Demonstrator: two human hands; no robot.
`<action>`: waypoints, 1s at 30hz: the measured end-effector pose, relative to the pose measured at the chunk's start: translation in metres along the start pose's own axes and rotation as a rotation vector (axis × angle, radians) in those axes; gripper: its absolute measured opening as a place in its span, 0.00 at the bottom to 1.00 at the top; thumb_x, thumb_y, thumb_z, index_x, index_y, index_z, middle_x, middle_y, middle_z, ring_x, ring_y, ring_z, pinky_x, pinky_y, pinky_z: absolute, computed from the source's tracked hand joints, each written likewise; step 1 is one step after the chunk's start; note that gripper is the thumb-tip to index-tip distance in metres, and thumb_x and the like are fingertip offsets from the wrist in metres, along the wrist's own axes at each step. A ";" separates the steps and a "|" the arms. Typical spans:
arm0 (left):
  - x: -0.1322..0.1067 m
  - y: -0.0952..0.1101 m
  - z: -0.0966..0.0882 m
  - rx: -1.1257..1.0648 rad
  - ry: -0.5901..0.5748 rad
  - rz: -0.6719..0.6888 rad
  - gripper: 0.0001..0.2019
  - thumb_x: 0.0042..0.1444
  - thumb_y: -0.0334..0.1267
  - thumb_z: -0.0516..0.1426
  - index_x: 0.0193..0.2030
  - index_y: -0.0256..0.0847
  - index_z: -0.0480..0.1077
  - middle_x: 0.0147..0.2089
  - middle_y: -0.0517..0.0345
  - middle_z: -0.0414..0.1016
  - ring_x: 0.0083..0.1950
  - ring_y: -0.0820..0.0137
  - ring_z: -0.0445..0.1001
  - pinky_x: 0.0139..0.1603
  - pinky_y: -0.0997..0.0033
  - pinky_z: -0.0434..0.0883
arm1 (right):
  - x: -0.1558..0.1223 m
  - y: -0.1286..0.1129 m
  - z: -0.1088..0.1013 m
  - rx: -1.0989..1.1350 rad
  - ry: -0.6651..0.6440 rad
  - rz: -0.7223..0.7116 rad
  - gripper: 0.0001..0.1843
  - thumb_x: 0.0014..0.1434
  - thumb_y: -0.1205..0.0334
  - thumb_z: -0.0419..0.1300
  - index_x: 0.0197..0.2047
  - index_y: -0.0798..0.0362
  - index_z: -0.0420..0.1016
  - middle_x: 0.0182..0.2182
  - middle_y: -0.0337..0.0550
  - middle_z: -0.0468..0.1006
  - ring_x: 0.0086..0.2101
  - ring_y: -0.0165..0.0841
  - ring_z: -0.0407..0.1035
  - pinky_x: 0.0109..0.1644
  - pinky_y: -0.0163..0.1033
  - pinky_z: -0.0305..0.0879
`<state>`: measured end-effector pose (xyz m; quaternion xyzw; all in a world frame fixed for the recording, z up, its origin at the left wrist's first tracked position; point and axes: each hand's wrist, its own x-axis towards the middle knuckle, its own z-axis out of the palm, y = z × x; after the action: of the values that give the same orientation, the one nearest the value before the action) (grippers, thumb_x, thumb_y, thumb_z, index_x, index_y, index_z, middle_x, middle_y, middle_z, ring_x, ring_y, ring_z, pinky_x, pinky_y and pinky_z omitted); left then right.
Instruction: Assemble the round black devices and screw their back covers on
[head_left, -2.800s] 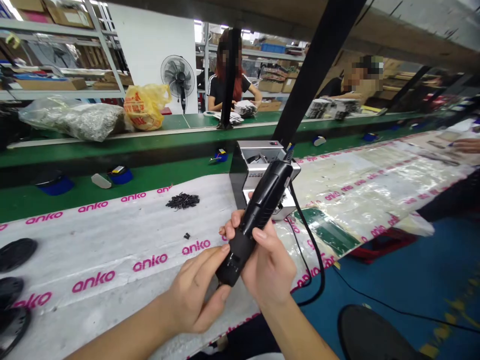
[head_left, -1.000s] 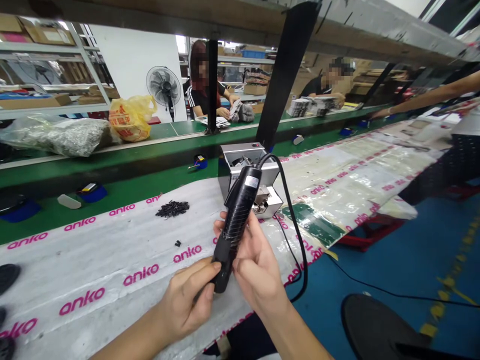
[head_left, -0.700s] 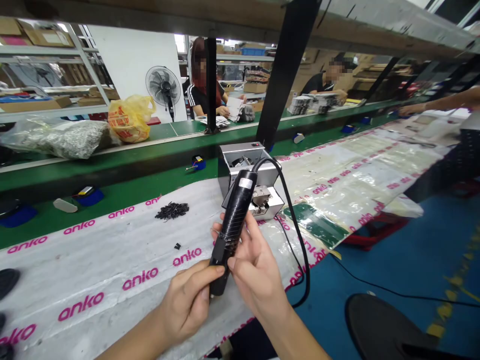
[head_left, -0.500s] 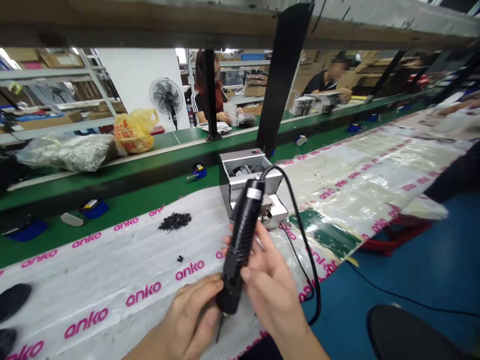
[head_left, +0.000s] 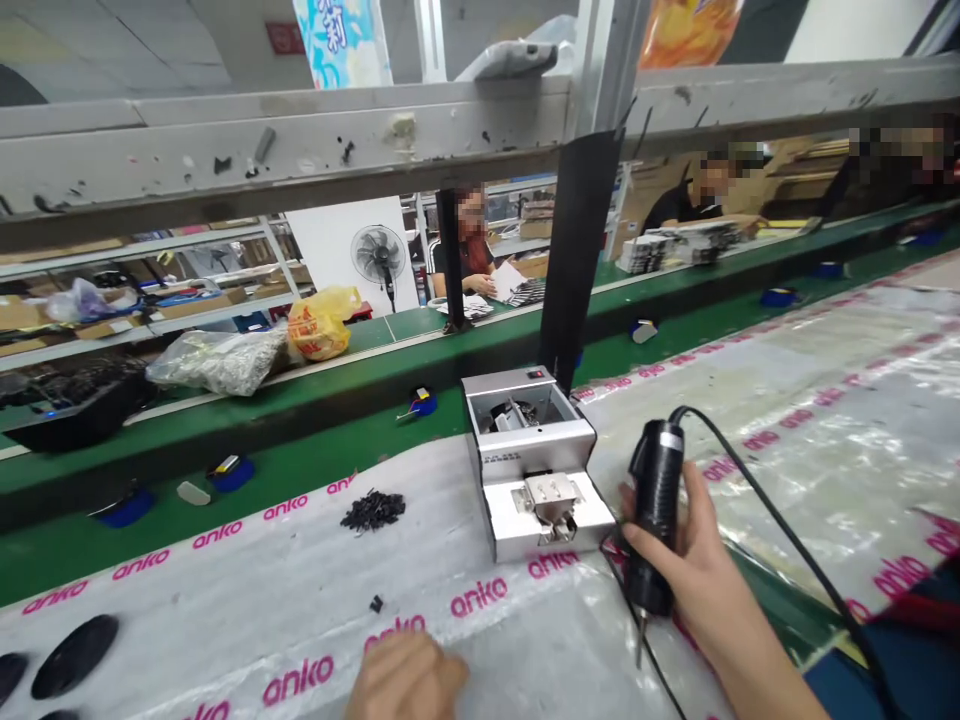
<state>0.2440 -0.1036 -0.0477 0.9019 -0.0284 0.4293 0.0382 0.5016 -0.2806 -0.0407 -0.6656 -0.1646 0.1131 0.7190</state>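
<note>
- R hand (head_left: 697, 570) – clenched round the black electric screwdriver (head_left: 656, 510), just right of the silver screw feeder (head_left: 517, 490) & near its front corner
- Driver upright, thin metal bit (head_left: 640, 640) pointing down, not touching the feeder
- Black cord (head_left: 780, 510) runs from driver top, off to lower R of feeder
- L hand (head_left: 405, 680) – in front of the feeder, cut off by bottom of view; fingers curled, can't tell if released or holding anything
- Feeder sits on the desk (head_left: 787, 420), which is covered in clear plastic & white "anko" printed sheet
- Small heap of black parts (head_left: 373, 510) left of feeder, one loose black piece (head_left: 376, 603) in front of heap
- Black round pads (head_left: 75, 655) far left of feeder
- Behind feeder: green bench w/ blue holder (head_left: 424, 403), yellow plastic bag (head_left: 320, 325), clear bag of silver parts (head_left: 217, 360)
- Further back, 2 co-workers (head_left: 469, 240) (head_left: 701, 195) at far bench, w/ stacks of printed sheets (head_left: 675, 245)
</note>
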 end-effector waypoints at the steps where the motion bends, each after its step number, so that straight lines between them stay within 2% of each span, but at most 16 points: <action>1: 0.014 -0.013 0.001 0.021 -0.022 -0.056 0.16 0.66 0.32 0.42 0.34 0.41 0.69 0.20 0.59 0.69 0.19 0.71 0.69 0.21 0.70 0.65 | 0.000 0.007 -0.001 -0.067 -0.010 0.001 0.59 0.49 0.47 0.69 0.73 0.41 0.36 0.62 0.49 0.67 0.61 0.48 0.62 0.64 0.53 0.61; 2: 0.031 -0.029 0.003 0.077 -0.111 -0.168 0.14 0.65 0.33 0.44 0.38 0.41 0.70 0.24 0.56 0.73 0.25 0.68 0.74 0.27 0.68 0.70 | 0.000 0.013 -0.002 -0.143 -0.016 0.001 0.56 0.51 0.46 0.67 0.73 0.41 0.38 0.65 0.48 0.62 0.64 0.49 0.57 0.67 0.54 0.54; 5: 0.090 -0.092 0.021 0.178 -0.202 -0.403 0.12 0.63 0.33 0.50 0.51 0.38 0.68 0.41 0.47 0.78 0.42 0.60 0.77 0.43 0.59 0.73 | -0.002 0.020 -0.002 -0.353 0.002 -0.038 0.48 0.56 0.46 0.61 0.73 0.42 0.43 0.71 0.45 0.49 0.69 0.48 0.44 0.71 0.54 0.39; 7: 0.125 -0.135 0.042 0.233 -0.258 -0.566 0.17 0.60 0.34 0.56 0.56 0.35 0.66 0.50 0.40 0.74 0.51 0.54 0.74 0.50 0.53 0.71 | -0.002 0.021 -0.001 -0.462 0.018 -0.090 0.45 0.58 0.47 0.58 0.73 0.46 0.44 0.71 0.47 0.47 0.69 0.47 0.40 0.71 0.55 0.36; 9: 0.152 -0.169 0.063 0.262 -0.317 -0.715 0.22 0.58 0.39 0.61 0.58 0.34 0.65 0.54 0.39 0.71 0.55 0.51 0.71 0.53 0.47 0.70 | -0.002 0.022 0.001 -0.537 0.014 -0.146 0.43 0.60 0.49 0.55 0.73 0.49 0.43 0.71 0.51 0.47 0.70 0.48 0.38 0.71 0.56 0.36; 11: 0.169 -0.191 0.079 0.233 -0.401 -0.810 0.20 0.61 0.42 0.60 0.57 0.36 0.66 0.55 0.45 0.71 0.53 0.57 0.73 0.52 0.50 0.72 | -0.002 0.022 0.002 -0.570 -0.009 -0.186 0.41 0.62 0.51 0.54 0.73 0.51 0.42 0.70 0.53 0.46 0.70 0.48 0.37 0.71 0.58 0.37; 14: 0.180 -0.202 0.085 0.147 -0.499 -0.843 0.16 0.64 0.42 0.57 0.55 0.38 0.68 0.54 0.50 0.72 0.50 0.63 0.74 0.49 0.55 0.74 | -0.001 0.023 0.003 -0.567 -0.028 -0.219 0.41 0.62 0.54 0.54 0.73 0.50 0.42 0.69 0.55 0.47 0.69 0.48 0.39 0.70 0.60 0.39; 16: 0.178 -0.197 0.074 0.091 -0.530 -0.818 0.18 0.62 0.42 0.59 0.56 0.36 0.68 0.53 0.48 0.73 0.49 0.62 0.75 0.49 0.55 0.74 | 0.000 0.022 0.004 -0.550 -0.011 -0.222 0.41 0.61 0.55 0.54 0.73 0.51 0.43 0.69 0.55 0.48 0.69 0.48 0.40 0.70 0.60 0.40; 19: 0.160 -0.173 0.040 -0.006 -0.575 -0.745 0.26 0.52 0.42 0.66 0.55 0.32 0.69 0.47 0.45 0.77 0.46 0.56 0.77 0.48 0.58 0.73 | -0.001 0.021 0.005 -0.524 0.021 -0.196 0.42 0.59 0.53 0.56 0.72 0.54 0.45 0.69 0.55 0.50 0.69 0.49 0.42 0.70 0.59 0.40; 21: 0.136 -0.143 0.010 -0.086 -0.620 -0.689 0.28 0.46 0.41 0.68 0.54 0.35 0.71 0.44 0.47 0.79 0.45 0.55 0.77 0.46 0.60 0.73 | -0.003 0.021 0.004 -0.536 0.023 -0.176 0.44 0.57 0.51 0.57 0.72 0.56 0.47 0.70 0.57 0.49 0.69 0.50 0.41 0.70 0.58 0.40; 24: 0.091 -0.083 -0.029 -0.204 -0.687 -0.640 0.31 0.37 0.40 0.71 0.53 0.45 0.73 0.49 0.54 0.79 0.48 0.56 0.77 0.47 0.64 0.73 | -0.004 0.021 0.001 -0.595 0.011 -0.160 0.41 0.56 0.50 0.57 0.69 0.57 0.55 0.71 0.57 0.44 0.69 0.52 0.40 0.70 0.59 0.39; 25: 0.077 -0.063 -0.038 -0.246 -0.705 -0.625 0.33 0.37 0.40 0.71 0.54 0.47 0.73 0.50 0.55 0.79 0.49 0.56 0.77 0.48 0.64 0.73 | -0.004 0.020 0.001 -0.610 -0.001 -0.152 0.39 0.56 0.50 0.57 0.68 0.56 0.58 0.71 0.56 0.43 0.69 0.53 0.41 0.70 0.59 0.40; 27: 0.053 -0.033 -0.048 -0.328 -0.737 -0.593 0.37 0.41 0.41 0.70 0.61 0.46 0.68 0.54 0.50 0.77 0.51 0.53 0.77 0.49 0.59 0.74 | -0.002 0.017 0.000 -0.620 -0.024 -0.134 0.35 0.57 0.51 0.57 0.66 0.54 0.62 0.71 0.55 0.44 0.69 0.53 0.41 0.70 0.57 0.40; 28: 0.043 -0.025 -0.050 -0.358 -0.724 -0.579 0.40 0.42 0.43 0.70 0.64 0.45 0.65 0.58 0.47 0.74 0.54 0.52 0.76 0.52 0.57 0.73 | -0.001 0.015 0.000 -0.622 -0.032 -0.121 0.34 0.58 0.52 0.57 0.66 0.54 0.63 0.71 0.55 0.44 0.69 0.52 0.41 0.71 0.55 0.39; 30: 0.029 -0.025 -0.054 -0.415 -0.658 -0.555 0.44 0.44 0.48 0.70 0.67 0.45 0.60 0.64 0.44 0.69 0.60 0.52 0.72 0.57 0.55 0.71 | 0.000 0.010 0.001 -0.593 -0.036 -0.108 0.32 0.60 0.51 0.58 0.65 0.53 0.65 0.71 0.55 0.47 0.69 0.52 0.40 0.71 0.54 0.38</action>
<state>0.2232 -0.0747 0.0078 0.9368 0.1178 0.0796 0.3196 0.5013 -0.2789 -0.0503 -0.8346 -0.2385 0.0337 0.4954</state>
